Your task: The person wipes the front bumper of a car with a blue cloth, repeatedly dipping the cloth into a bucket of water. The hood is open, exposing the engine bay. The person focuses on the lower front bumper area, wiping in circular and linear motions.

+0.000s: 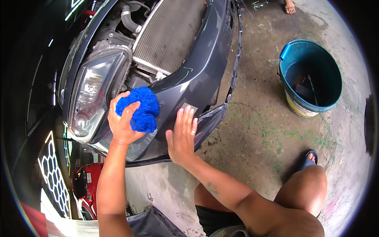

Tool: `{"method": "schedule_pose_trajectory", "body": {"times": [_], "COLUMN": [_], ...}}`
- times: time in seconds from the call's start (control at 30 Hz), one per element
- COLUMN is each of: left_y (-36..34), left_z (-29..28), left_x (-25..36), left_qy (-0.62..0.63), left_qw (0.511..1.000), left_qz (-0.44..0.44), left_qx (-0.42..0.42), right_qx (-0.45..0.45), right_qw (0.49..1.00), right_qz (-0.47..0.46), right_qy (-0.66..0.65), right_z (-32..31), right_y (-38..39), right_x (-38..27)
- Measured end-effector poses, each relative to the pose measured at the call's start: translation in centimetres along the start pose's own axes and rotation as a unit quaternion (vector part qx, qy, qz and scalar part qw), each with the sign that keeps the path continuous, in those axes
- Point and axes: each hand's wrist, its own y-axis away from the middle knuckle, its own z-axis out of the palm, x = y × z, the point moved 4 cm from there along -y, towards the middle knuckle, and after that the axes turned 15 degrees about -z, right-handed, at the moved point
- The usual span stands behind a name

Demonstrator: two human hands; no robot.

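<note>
Sponge [140, 109] upright in left hand [123, 124], fingers clenched round it; right hand [182, 136] fingers spread flat on bumper [197, 79]

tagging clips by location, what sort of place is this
Probably a car repair or body shop: a grey bumper with the radiator exposed, a stained concrete floor, and a blue bucket nearby.

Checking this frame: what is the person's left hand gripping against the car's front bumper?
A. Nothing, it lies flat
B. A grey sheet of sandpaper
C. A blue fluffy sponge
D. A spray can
C: the left hand is closed around a blue fluffy sponge pressed to the grey bumper, while the right hand lies flat beside it.
</note>
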Motion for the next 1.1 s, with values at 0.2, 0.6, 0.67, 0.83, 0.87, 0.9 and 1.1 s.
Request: {"method": "schedule_pose_trajectory", "body": {"times": [0.2,0.6,0.67,0.83,0.87,0.9,1.1], "left_y": [0.0,0.2,-0.7,0.9,0.6,0.4,0.2], "left_z": [-1.4,-0.9,-0.4,-1.2,-1.1,-0.7,-1.2], "left_x": [0.1,0.4,0.9,0.0,-0.1,0.2,0.7], "left_qy": [-0.027,0.001,0.006,-0.016,-0.015,-0.003,-0.011], "left_qw": [1.0,1.0,1.0,1.0,1.0,1.0,1.0], "left_qz": [-0.008,-0.006,0.003,-0.006,-0.004,-0.008,-0.005], "left_qx": [0.011,0.027,0.029,0.015,0.023,0.018,0.019], "right_qx": [0.135,0.051,-0.031,0.102,0.112,0.071,0.131], "right_qw": [0.99,0.997,0.998,0.991,0.991,0.995,0.989], "right_qz": [-0.024,-0.037,-0.032,0.006,0.001,-0.014,0.036], "right_qy": [0.021,0.055,0.034,0.088,0.072,0.068,0.063], "right_z": [-5.2,-0.8,1.3,-3.5,-2.8,-1.7,-5.7], "right_y": [-9.1,-2.7,1.1,-7.9,-6.8,-4.4,-9.6], "right_x": [2.9,-1.2,-1.2,0.8,-0.3,-1.4,2.9]}}
